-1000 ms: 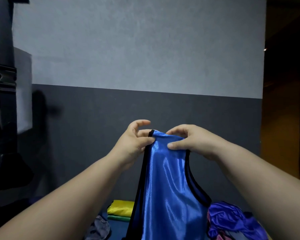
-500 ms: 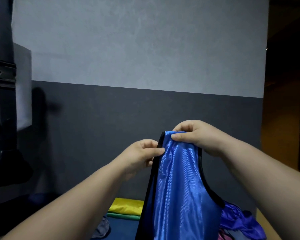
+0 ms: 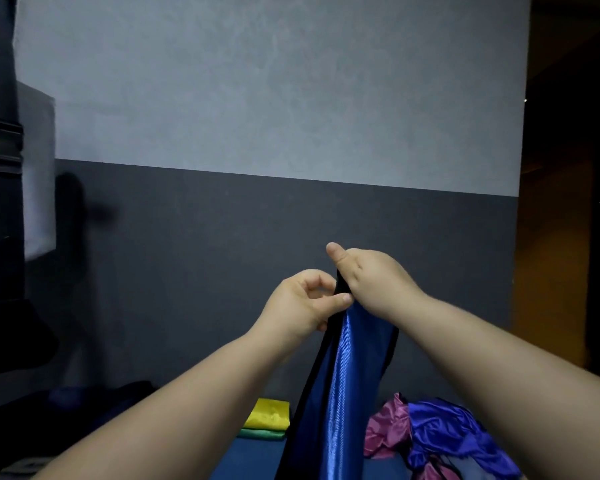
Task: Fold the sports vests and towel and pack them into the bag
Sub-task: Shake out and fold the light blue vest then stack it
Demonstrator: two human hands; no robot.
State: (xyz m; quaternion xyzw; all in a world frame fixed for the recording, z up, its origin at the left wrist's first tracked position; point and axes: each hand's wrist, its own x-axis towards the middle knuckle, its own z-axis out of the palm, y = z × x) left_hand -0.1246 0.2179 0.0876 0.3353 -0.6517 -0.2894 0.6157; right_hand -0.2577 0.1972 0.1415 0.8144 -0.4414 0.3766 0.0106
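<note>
- The right hand (image 3: 371, 282) is closed round the top end of the blue vest (image 3: 343, 393). Its fingers curl over the fabric and its thumb sticks up toward 12 o'clock.
- The left hand (image 3: 302, 303) sits at 8 o'clock of the right one, close against it. Its thumb and curled fingers pinch the vest's black-trimmed edge just under the right hand's hold.
- The blue vest hangs straight down from both hands toward 6 o'clock. It is shiny and gathered narrow at the top, with black binding along both side edges, and its lower part runs out of the bottom of the view.
- Both forearms are bare and come in from 7 and 4 o'clock of the view.
- At 7 o'clock of the grip, well below it, a folded yellow vest (image 3: 269, 414) lies flat on a folded green vest (image 3: 264, 434), just left of the hanging fabric.
- At 5 o'clock of the grip a crumpled heap (image 3: 447, 434) of shiny purple-blue and pink cloth lies unfolded, just right of the hanging vest.
- Both piles rest on a blue surface (image 3: 253, 459).
- Behind stands a wall (image 3: 257, 98), pale grey above and dark grey below.
- At 9 o'clock of the view a black strap (image 3: 0, 143) with a buckle hangs down. Below it is a dark shape (image 3: 11, 327), too dim to identify.
</note>
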